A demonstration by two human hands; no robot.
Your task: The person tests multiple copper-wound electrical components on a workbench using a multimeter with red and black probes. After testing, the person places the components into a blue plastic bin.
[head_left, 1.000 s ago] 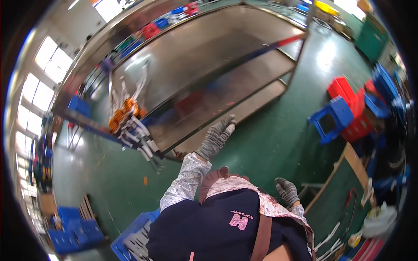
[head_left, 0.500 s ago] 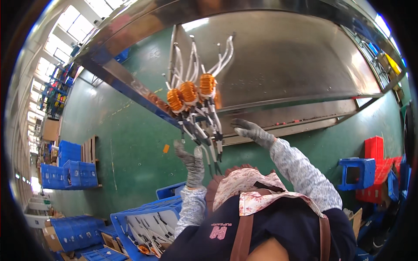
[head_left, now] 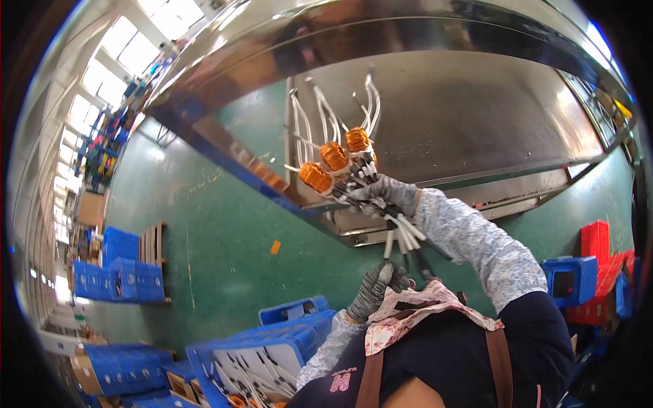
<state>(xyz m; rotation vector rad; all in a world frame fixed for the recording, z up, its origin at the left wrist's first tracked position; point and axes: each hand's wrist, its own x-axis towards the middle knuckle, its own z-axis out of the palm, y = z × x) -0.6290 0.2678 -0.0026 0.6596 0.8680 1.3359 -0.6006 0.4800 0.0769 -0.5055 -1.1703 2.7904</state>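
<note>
Several copper-wound coils (head_left: 334,156), with white leads sticking up on one side and black-and-white sleeved leads below, rest at the left corner of the metal table. My right hand (head_left: 388,195), in a grey glove, is wrapped round the sleeved leads just beneath the coils. Lower down, the white sleeve ends (head_left: 407,235) and dark cable ends point toward my floral apron (head_left: 408,304). My left hand (head_left: 373,291), also gloved, is curled at the apron's upper left edge beside those ends. What its fingers hold is hidden.
The metal table (head_left: 469,109) has a thick polished frame (head_left: 381,37) and a lower shelf. Near my left side stands a blue crate (head_left: 204,360) with more coils and leads. Blue crates (head_left: 122,279) sit on a pallet far left; a blue stool (head_left: 573,279) and red crates (head_left: 595,245) are right.
My right hand has moved left and down from open beside the bundle and closed round the leads. My left hand has gone from open left of the bundle to curled at the apron.
</note>
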